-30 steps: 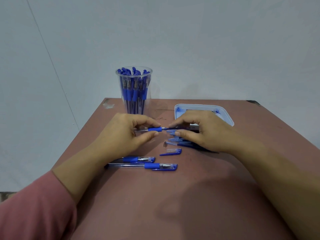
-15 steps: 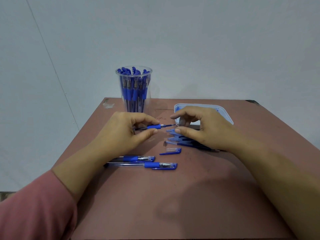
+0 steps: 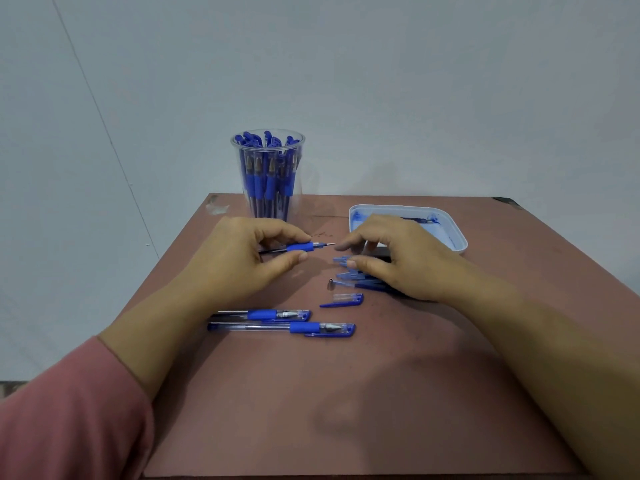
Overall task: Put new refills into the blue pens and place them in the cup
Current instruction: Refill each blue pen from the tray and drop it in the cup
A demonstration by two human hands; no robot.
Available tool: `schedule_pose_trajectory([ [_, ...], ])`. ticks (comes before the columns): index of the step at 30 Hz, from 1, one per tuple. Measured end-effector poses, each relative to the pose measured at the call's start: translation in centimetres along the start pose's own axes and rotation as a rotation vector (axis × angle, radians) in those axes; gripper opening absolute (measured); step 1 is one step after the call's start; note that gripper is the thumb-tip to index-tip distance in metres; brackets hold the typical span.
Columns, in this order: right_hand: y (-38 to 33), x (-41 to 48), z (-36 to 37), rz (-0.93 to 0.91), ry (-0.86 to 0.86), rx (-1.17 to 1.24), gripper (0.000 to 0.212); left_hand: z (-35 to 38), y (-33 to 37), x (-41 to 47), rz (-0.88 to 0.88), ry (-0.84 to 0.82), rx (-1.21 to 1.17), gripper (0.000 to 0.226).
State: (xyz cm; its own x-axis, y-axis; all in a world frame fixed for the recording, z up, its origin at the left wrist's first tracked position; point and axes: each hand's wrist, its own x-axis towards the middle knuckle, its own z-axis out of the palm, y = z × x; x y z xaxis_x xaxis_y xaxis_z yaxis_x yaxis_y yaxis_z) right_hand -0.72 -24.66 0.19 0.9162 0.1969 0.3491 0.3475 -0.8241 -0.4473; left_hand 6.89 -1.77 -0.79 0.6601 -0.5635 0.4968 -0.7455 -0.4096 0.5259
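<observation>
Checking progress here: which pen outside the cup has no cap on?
The pen the left hand grips, its tip bare; both pens lying on the table wear caps.

The tall clear plastic cup [image 3: 268,188] is smooth and glossy; the reddish-brown table [image 3: 346,393] is matt, scuffed in places. The clear-barrelled plastic pens with blue grips [image 3: 249,328] (grips duller, rubbery-looking) have metal tips. The white plastic tray [image 3: 458,239] shines faintly; the pink sleeve [image 3: 69,410] is cloth.

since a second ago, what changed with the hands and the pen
The right hand opened its pinch and let go of the pen at its tip end; its fingertips now sit just beside the tip. The left hand still grips the pen by its blue sleeve. The cup, tray, loose cap and two pens on the table stayed put.
</observation>
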Motion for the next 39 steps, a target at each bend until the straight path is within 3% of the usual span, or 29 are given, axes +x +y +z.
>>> schedule_pose_trajectory([
  [4, -0.1, 0.6, 0.7, -0.018, -0.141, -0.132, 0.022, -0.1, -0.1, 0.0, -0.011, -0.004, 0.007, 0.019],
  [12, -0.8, 1.3, 1.7, -0.057, -0.158, -0.182, 0.014, -0.2, -0.2, 0.1, -0.009, -0.002, 0.006, 0.018],
  [16, -1.4, 0.8, 0.7, 0.009, -0.035, 0.016, 0.006, -0.2, -0.4, 0.1, -0.017, -0.001, -0.018, 0.018],
  [22, -1.3, 0.2, 0.0, 0.009, 0.164, 0.147, 0.025, -0.2, -0.3, 0.1, -0.012, 0.002, -0.022, 0.019],
  [28, -1.5, 0.4, 0.8, -0.018, 0.158, 0.207, 0.016, 0.2, 0.0, 0.0, 0.029, 0.019, -0.069, 0.019],
  [32, -1.7, 0.3, 1.1, -0.032, 0.169, 0.252, 0.022, 0.4, 0.1, -0.1, 0.060, 0.027, -0.066, 0.020],
  [37, -1.2, 0.7, 1.4, -0.037, 0.112, 0.184, 0.005, 0.5, 0.4, -0.1, 0.075, 0.014, -0.051, 0.020],
  [39, -0.9, 0.7, 1.4, -0.059, 0.111, 0.168, 0.015, 0.5, 0.3, -0.1, 0.079, 0.016, -0.047, 0.020],
])
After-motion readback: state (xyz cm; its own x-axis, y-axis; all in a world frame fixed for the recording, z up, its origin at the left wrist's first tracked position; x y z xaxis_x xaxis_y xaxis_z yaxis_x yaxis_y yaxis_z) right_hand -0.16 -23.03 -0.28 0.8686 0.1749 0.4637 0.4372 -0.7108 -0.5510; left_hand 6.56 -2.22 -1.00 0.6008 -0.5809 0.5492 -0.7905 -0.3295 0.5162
